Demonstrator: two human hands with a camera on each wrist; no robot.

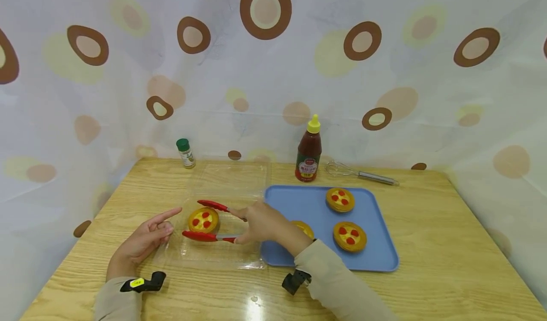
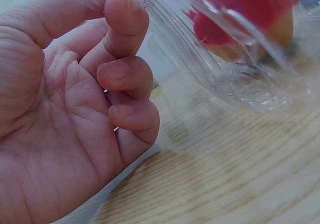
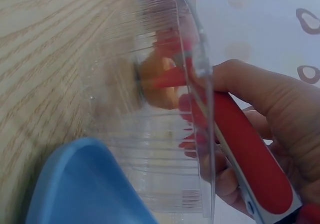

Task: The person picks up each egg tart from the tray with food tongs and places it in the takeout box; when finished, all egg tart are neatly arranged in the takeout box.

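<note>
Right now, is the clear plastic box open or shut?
The box is open: its lid lies folded back, and the red tongs reach inside around a tart.

1. Angled upward from lower left along the beige-sleeved left forearm (image 1: 118, 302), up to the bared left wrist (image 1: 121, 266).
2. Relaxed at the left hand (image 1: 149, 235), with the index finger (image 1: 168, 214) stretched rightward and the others loosely bent.
3. Turned to show the palm (image 2: 65, 114) in the left wrist view, with three fingertips curled inward, nails visible.
4. Slanting up and leftward from lower right along the beige-sleeved right forearm (image 1: 342, 283).
5. Curled in a grip at the right hand (image 1: 262, 223), with thumb and index finger parted, both pointing left.
</note>
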